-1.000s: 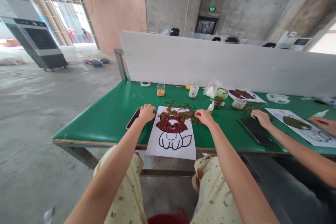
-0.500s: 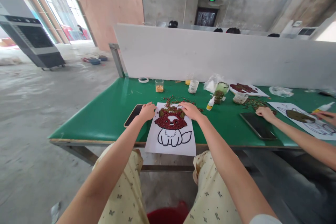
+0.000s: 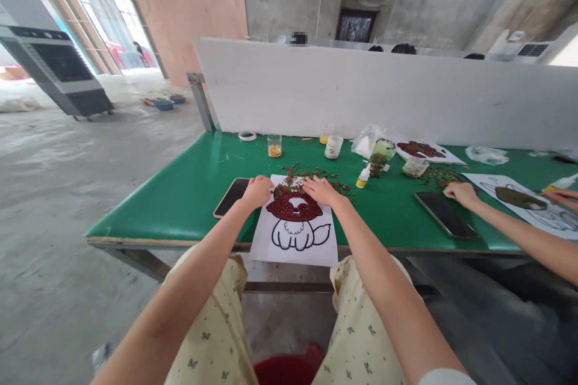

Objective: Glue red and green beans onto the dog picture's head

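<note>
On the green table lies a sheet of paper with a fox drawing; its near edge overhangs the table. Dark red seeds cover most of the fox's head, while the body is bare line art. My left hand is closed at the sheet's upper left edge, its fingertips partly hidden. With fingers spread, my right hand lies over the upper right of the drawing, covering one ear. Loose red and green seeds are scattered around the sheet's top. A phone rests just left of my left hand.
Beyond my hands stand a cup of orange kernels, a white cup, a glue bottle and a green seed-covered container. Another person's hand is at right, near a second phone. A white partition closes the back.
My right hand has moved slightly left and inward over the fox's ear, its fingers now lying on the drawing. My left hand stays almost in place at the sheet's edge.
</note>
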### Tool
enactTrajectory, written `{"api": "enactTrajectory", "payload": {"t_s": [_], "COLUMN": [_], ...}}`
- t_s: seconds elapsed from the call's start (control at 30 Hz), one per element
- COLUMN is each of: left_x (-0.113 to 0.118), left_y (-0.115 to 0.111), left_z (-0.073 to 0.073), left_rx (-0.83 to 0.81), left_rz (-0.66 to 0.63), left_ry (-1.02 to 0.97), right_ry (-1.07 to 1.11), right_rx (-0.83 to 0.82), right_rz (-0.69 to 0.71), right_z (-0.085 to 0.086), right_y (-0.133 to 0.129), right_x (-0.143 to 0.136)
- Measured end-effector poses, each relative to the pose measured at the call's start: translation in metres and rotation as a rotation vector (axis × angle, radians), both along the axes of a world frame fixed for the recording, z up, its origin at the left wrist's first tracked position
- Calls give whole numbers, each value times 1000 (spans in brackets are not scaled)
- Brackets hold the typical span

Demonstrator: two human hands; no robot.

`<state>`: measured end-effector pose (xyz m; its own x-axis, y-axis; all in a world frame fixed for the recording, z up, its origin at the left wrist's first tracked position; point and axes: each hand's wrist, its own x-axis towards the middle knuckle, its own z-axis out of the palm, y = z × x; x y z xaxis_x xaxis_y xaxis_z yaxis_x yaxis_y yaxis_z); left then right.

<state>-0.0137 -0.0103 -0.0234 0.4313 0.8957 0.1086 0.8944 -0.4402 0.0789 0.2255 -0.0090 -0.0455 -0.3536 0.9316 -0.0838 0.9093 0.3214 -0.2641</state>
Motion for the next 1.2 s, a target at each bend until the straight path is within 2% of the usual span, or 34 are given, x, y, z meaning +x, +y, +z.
{"api": "enactTrajectory", "payload": {"t_s": [0.23, 0.43, 0.67, 0.83, 1.1, 1.2], "left_x": [0, 2, 1, 1, -1, -2], "left_y": [0, 2, 5, 5, 7, 7], "left_z": [2, 4, 2, 2, -1, -2], "left_rx": [-14, -37, -53, -78, -95, -68], "left_rz": [-6, -9, -16, -4, -11, -17], "left_ry": [20, 11, 0, -22, -14, 2], "right_ry": [8, 26, 89, 69, 116, 83], "right_rx": [-75, -64, 110, 236, 281, 315], "right_rz": [-129, -154, -162, -142, 121, 106], "right_z": [-3, 6, 17, 14, 10, 14], "right_y": [2, -10, -25, -22, -12, -12], "right_x": [41, 65, 78, 60, -6, -21]}}
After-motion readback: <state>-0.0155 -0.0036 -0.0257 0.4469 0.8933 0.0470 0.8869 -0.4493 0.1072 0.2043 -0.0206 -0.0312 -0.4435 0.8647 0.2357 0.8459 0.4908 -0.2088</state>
